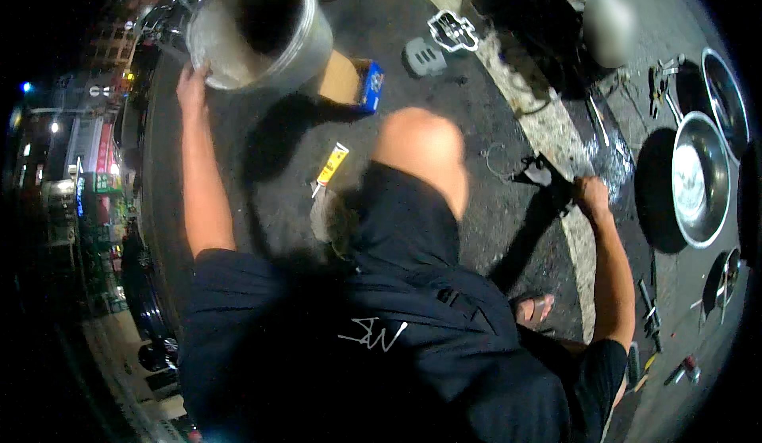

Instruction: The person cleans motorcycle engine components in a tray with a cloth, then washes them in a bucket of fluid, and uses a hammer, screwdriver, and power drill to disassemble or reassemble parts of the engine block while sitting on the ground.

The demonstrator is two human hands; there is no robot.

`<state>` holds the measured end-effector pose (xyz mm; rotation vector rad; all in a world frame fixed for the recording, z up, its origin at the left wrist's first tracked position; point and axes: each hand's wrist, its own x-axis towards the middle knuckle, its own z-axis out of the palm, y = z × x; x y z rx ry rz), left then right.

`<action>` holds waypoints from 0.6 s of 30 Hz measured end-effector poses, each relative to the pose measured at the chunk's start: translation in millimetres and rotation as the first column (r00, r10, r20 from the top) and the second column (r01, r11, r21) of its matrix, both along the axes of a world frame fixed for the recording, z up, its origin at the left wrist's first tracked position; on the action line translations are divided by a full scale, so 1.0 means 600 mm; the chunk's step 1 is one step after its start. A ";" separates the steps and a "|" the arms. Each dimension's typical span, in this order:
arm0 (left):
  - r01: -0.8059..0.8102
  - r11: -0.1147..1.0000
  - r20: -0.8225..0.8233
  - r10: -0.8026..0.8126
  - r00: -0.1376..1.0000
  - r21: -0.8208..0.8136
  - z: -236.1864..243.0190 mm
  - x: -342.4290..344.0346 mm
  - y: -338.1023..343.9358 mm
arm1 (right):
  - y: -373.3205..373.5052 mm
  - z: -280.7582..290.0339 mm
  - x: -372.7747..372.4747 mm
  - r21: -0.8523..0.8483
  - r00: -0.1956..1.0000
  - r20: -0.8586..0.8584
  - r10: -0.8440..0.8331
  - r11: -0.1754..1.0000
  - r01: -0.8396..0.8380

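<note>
A big pale bucket (317,42) is tilted at the upper left, with dark staining inside. My left hand (193,90) is closed on its rim, my arm stretched out. Over on the right, my right hand (591,197) is in a fist around a dark angular part with a light grey face (540,175); its exact kind cannot be made out. A thin wire loop (496,161) shows beside that part. Beside the bucket stands an open cardboard box with a blue side (371,86). A yellow and white tube (330,167) lies on the ground near my bare knee.
A grey cover (425,57) and a metal gasket-like frame (453,30) lie ahead. Steel bowls (701,179) and several hand tools (651,316) are at the right. A pale painted stripe (516,70) crosses the dark pavement. A wet, shiny patch (615,169) lies beyond my right hand.
</note>
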<state>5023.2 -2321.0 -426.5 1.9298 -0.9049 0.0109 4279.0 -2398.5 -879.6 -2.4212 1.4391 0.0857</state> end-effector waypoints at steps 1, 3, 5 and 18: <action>-0.123 0.992 -0.019 0.123 0.992 0.007 -0.023 -0.004 0.004 | -0.010 -0.018 -0.017 0.006 1.000 -0.019 0.011 1.000 -0.011; -0.075 0.993 -0.141 0.062 0.988 -0.090 -0.076 0.044 0.027 | -0.028 -0.045 -0.047 -0.067 0.999 0.037 -0.025 0.997 0.027; -0.214 0.964 -0.156 0.190 0.969 -0.157 -0.115 0.092 0.099 | -0.041 0.070 0.033 -0.015 0.997 0.042 0.058 0.998 -0.057; -0.470 0.881 -0.247 0.442 0.862 -0.064 -0.443 0.185 0.262 | -0.291 0.413 0.528 -0.033 0.915 0.327 0.235 0.971 -0.237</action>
